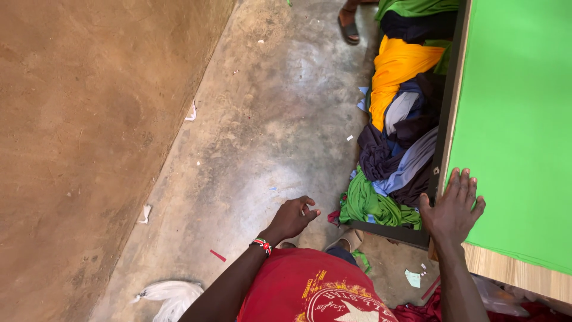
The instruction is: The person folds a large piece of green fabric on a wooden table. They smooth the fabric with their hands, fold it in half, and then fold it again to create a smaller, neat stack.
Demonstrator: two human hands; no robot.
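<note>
While the right hand (454, 210) lies spread flat, ungrasping, on the smooth green cloth (518, 119) covering the worktop (512, 275), the left hand (293, 218) hangs loosely curled, empty.

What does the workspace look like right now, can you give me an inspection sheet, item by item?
Surface: table with a wooden edge, covered by green cloth.
Job's things: right hand lies flat on the table's corner; left hand hangs over the floor with fingers curled, holding nothing that can be seen.
Clutter: pile of clothes, yellow, green, blue and dark, under the table; paper scraps and a white bag on the floor.
Grippers: both are bare hands; a beaded wristband on the left.
Cables: nothing seen.
Surroundings: concrete floor, brown wall, another person's sandalled foot.
</note>
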